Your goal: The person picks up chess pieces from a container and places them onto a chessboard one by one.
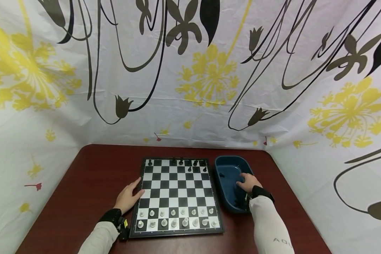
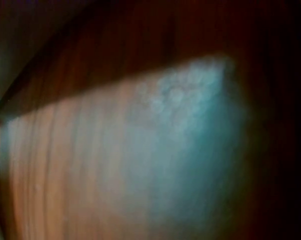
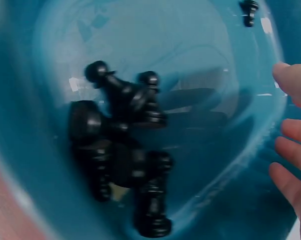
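A black-and-white chessboard (image 1: 177, 193) lies on the table. White chess pieces (image 1: 174, 223) fill its two near rows, and several black chess pieces (image 1: 181, 162) stand along the far edge. My left hand (image 1: 127, 198) rests at the board's left edge, fingers and thumb spread. Over the blue tub (image 1: 218, 173) to the right reaches my right hand (image 1: 250, 182), its fingers extended and holding nothing. Inside the tub, black chess pieces (image 3: 153, 200) lie heaped at one end in the right wrist view, while a lone black piece (image 3: 249, 12) lies near the far wall.
The dark red wooden table (image 1: 95, 169) has rounded far corners. A white cloth with yellow and dark flower prints (image 1: 206, 81) hangs behind it and along both sides. Only blurred wood grain (image 2: 90, 160) shows in the left wrist view.
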`<move>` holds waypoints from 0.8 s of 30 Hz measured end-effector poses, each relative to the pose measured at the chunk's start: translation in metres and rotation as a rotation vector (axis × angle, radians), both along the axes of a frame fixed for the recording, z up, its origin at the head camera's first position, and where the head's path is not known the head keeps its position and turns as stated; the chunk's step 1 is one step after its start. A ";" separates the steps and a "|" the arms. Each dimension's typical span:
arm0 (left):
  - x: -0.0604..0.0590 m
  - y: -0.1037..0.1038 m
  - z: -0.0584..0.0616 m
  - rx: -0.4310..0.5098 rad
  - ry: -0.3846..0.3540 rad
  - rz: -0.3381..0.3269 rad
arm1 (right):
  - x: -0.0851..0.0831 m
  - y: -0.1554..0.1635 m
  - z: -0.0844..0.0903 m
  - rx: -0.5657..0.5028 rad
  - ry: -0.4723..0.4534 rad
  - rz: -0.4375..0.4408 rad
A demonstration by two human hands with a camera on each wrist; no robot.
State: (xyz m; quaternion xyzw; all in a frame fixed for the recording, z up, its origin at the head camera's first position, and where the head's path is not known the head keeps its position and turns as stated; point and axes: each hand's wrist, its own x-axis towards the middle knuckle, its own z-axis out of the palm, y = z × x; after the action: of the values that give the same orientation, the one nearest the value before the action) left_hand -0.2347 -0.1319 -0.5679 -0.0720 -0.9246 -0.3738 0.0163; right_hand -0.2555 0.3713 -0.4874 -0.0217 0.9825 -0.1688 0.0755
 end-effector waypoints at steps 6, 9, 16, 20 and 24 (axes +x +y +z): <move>0.000 0.000 -0.001 0.001 -0.006 -0.001 | 0.010 -0.002 -0.013 -0.023 -0.083 0.016; -0.001 0.000 -0.001 0.002 -0.003 0.001 | 0.011 -0.001 -0.018 -0.032 -0.094 0.005; -0.002 0.000 0.001 0.001 -0.004 0.002 | 0.023 -0.010 0.001 -0.062 -0.211 -0.048; -0.001 0.000 0.003 0.001 -0.007 0.003 | 0.028 -0.011 0.007 -0.115 -0.257 -0.005; 0.000 0.001 0.003 0.001 -0.013 0.006 | 0.033 -0.011 0.006 -0.178 -0.279 -0.006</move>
State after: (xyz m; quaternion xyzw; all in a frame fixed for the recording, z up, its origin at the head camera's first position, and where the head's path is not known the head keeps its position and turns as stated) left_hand -0.2347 -0.1313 -0.5653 -0.0667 -0.9247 -0.3747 0.0116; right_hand -0.2229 0.3604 -0.4810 -0.0018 0.9438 -0.2565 0.2086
